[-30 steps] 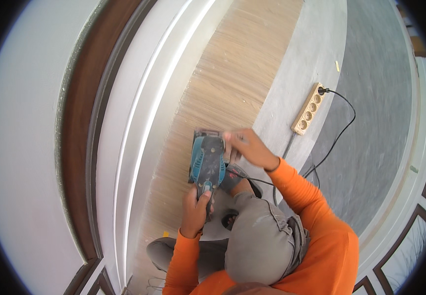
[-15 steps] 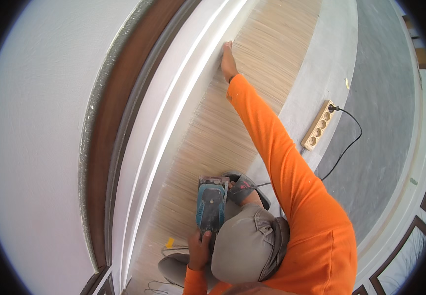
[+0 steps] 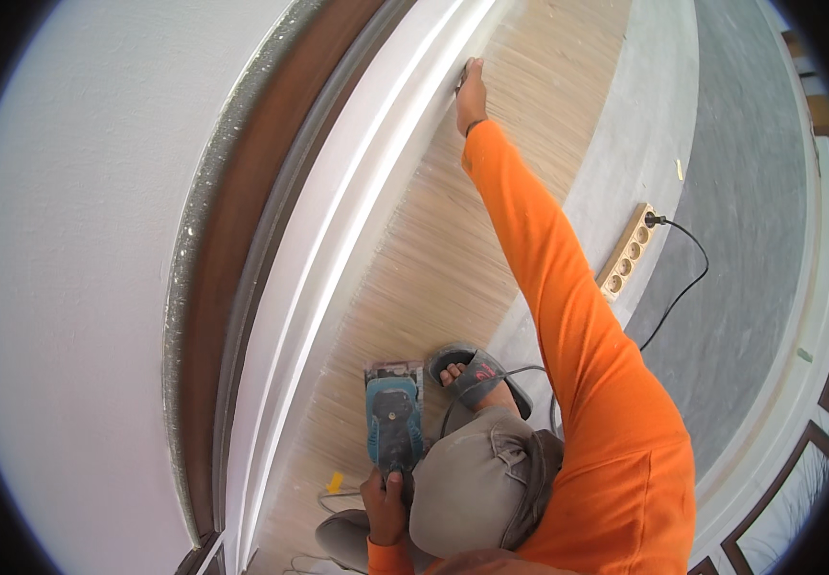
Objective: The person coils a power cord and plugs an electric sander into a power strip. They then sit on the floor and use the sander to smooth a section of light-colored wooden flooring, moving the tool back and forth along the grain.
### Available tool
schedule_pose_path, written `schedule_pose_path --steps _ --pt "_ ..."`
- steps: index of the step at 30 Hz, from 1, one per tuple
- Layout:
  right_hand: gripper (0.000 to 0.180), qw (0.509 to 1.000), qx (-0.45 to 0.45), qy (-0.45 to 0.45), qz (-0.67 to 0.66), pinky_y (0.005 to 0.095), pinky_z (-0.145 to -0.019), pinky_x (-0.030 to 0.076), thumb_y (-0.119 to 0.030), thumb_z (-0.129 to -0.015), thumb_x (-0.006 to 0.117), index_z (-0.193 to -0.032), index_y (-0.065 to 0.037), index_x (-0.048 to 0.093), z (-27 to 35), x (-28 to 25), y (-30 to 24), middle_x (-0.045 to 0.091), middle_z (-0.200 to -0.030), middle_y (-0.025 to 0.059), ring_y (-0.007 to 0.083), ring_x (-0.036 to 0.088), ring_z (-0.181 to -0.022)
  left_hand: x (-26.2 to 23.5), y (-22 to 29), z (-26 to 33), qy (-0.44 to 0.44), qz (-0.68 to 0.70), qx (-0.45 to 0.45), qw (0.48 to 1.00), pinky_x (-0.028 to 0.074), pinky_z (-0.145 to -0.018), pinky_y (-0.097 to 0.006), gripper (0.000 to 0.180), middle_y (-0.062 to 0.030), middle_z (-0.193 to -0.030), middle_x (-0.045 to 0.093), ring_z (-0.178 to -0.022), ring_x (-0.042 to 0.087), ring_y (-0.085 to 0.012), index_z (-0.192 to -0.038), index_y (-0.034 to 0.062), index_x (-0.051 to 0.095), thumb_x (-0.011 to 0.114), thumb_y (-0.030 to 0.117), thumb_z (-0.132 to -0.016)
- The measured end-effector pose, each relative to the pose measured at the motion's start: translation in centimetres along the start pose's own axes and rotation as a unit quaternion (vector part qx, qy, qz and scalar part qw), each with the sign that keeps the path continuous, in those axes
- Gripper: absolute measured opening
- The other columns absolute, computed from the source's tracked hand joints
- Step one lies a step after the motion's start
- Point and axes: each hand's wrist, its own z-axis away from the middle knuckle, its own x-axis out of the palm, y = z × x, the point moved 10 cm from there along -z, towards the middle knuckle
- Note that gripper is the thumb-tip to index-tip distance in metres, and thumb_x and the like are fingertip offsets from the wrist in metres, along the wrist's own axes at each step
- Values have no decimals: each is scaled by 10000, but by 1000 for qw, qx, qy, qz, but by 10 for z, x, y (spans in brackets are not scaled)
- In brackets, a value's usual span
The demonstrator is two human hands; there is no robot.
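My left hand (image 3: 383, 510) is wrapped tight around the rear handle of the teal power sander (image 3: 393, 417), whose body sits just ahead of my knuckles, over the wood-grain boards (image 3: 453, 264). My right hand (image 3: 472, 96), beside the sander's front a second ago, now stretches well beyond it, near the white moulding (image 3: 342, 254), fingers partly bent; I can't tell whether they hold anything. That leaves the sander one-handed, probably between passes.

Beige power strip (image 3: 629, 251) lying on a pale grey floor band (image 3: 639, 115), black plug (image 3: 655, 220) sitting in its far end, pale yellow scrap (image 3: 680, 171) resting beyond, brown trim (image 3: 227, 220) running along a white wall (image 3: 98, 240)
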Motion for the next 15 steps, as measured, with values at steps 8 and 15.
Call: schedule_pose_path --steps 8,15 --pt "772 996 9 -69 55 417 -1253 316 -587 -1116 246 -1635 -18 292 51 7 -30 284 -1711 148 279 353 -1542 -4 23 3 -31 50 -7 998 521 -583 -321 402 -71 -681 676 -589 657 -154 -962 -12 666 798 362 -895" --pt "717 923 91 -327 181 443 -1122 461 -587 -1107 337 -1543 -34 474 247 -30 -4 574 -1497 145 290 576 -1338 19 9 -31 -109 142 27 983 516 -624 -303 295 -59 -759 691 -628 641 -141 -968 11 666 868 160 -814"
